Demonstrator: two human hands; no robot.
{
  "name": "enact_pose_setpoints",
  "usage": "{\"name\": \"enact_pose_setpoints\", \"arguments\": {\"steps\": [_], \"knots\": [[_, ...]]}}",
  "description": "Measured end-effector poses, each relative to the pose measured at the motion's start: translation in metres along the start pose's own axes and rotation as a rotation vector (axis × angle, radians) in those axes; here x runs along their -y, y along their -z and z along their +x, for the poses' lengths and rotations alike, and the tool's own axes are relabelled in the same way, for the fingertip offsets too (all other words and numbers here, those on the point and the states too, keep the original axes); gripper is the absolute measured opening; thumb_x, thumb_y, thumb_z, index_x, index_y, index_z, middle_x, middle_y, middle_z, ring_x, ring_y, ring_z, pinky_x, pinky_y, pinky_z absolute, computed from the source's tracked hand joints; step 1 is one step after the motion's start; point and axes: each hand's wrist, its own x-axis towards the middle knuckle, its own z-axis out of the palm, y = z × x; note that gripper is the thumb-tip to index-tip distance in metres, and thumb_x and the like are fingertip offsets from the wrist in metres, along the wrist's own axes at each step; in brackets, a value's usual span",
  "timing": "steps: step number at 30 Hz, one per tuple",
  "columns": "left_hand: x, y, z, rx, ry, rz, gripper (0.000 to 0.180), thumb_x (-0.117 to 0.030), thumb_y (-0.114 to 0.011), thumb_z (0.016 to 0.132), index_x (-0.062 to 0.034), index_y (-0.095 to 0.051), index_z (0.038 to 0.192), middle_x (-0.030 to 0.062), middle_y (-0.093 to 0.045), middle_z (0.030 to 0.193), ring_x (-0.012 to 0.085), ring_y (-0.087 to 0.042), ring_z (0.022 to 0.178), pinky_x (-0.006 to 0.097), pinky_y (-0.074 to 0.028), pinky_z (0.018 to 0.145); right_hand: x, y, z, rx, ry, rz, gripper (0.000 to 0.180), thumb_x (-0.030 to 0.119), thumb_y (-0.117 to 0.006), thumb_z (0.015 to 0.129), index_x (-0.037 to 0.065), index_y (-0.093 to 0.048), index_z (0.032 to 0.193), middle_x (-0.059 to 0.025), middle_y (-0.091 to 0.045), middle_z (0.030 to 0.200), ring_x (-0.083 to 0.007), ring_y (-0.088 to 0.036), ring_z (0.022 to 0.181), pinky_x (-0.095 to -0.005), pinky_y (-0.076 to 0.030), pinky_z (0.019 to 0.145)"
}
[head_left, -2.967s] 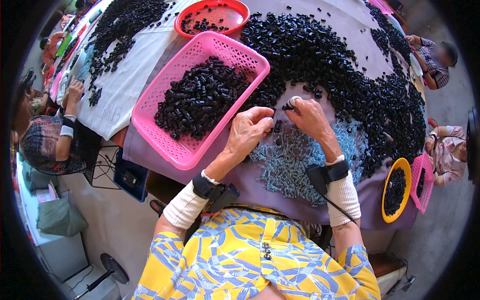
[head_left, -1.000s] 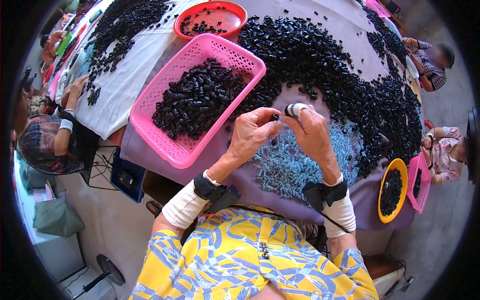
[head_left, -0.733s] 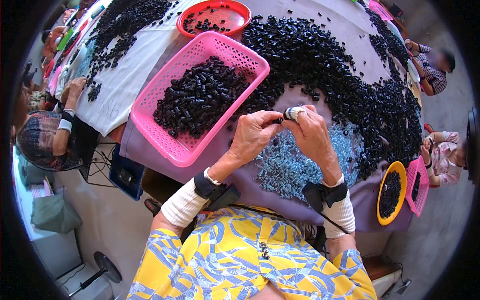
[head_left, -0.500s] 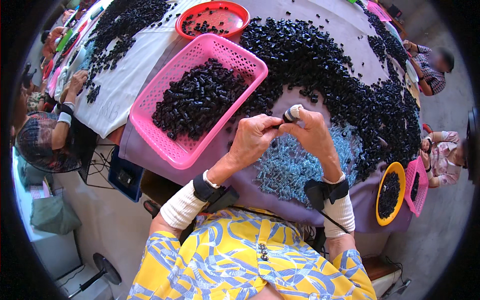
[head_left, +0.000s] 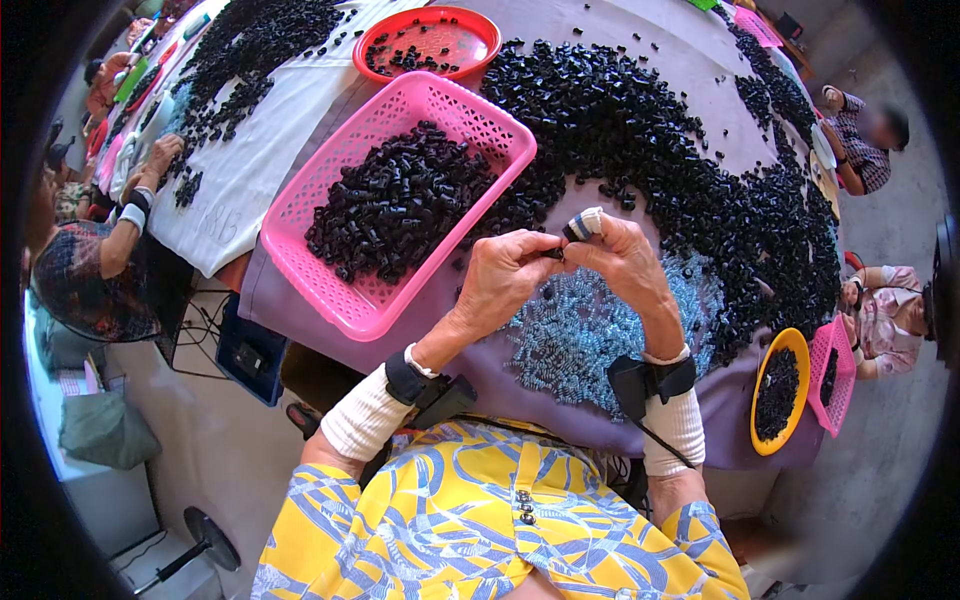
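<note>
My left hand and my right hand meet above the purple table, fingertips pinched together on a small black plastic part. One right finger wears a white wrap with a dark band. Under the hands lies a heap of small pale blue springs. A wide spread of small black parts covers the table beyond them. To the left stands a pink rectangular basket partly filled with black parts.
A round red basket holds a few black parts at the far side. A yellow bowl and a small pink basket sit at the right edge. Other people sit at the left and right. More black parts lie on a white cloth.
My hands rose off the spring heap and came together. The right hand turned the black part toward the left fingers, which now pinch it too.
</note>
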Motion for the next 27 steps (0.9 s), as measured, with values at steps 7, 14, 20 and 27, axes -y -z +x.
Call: {"name": "enact_pose_setpoints", "arguments": {"steps": [7,14,20,27], "knots": [[-0.007,0.000,0.002,0.000,0.104,-0.062,0.023,0.002,-0.064,0.080,0.0034,-0.065,0.104,0.0034,-0.066,0.084,0.0055,-0.058,0.074,0.020,-0.049,0.067,0.011,-0.007,-0.002,-0.130,0.260,-0.528,0.014,0.008,-0.066,0.080,-0.001,-0.055,0.083,-0.0051,-0.059,0.069,-0.0095,-0.058,0.068,-0.0275,-0.047,0.059],[-0.006,-0.005,0.003,-0.024,-0.004,-0.043,0.021,0.002,-0.063,0.082,0.0031,-0.066,0.102,0.0032,-0.067,0.083,0.0058,-0.058,0.072,0.020,-0.049,0.065,0.006,-0.005,-0.001,-0.093,0.022,-0.071,0.009,0.005,-0.063,0.081,0.000,-0.056,0.083,-0.0035,-0.058,0.072,-0.0071,-0.055,0.067,-0.0257,-0.046,0.058],[-0.009,-0.002,0.004,-0.007,-0.064,0.075,0.021,0.002,-0.062,0.082,0.0017,-0.066,0.102,0.0038,-0.067,0.084,0.0069,-0.060,0.072,0.021,-0.050,0.066,0.002,-0.003,0.001,-0.081,-0.035,0.061,0.009,0.009,-0.063,0.085,0.002,-0.057,0.084,-0.0010,-0.058,0.073,-0.0052,-0.054,0.067,-0.0220,-0.044,0.055],[-0.019,0.015,0.005,-0.140,0.066,-0.125,0.022,0.000,-0.063,0.083,0.0008,-0.065,0.105,0.0056,-0.068,0.084,0.0073,-0.060,0.072,0.021,-0.050,0.068,-0.003,0.010,-0.001,-0.189,-0.063,-0.035,0.015,0.017,-0.062,0.088,0.003,-0.060,0.094,-0.0001,-0.061,0.075,-0.0069,-0.056,0.068,-0.0213,-0.045,0.062]]}}
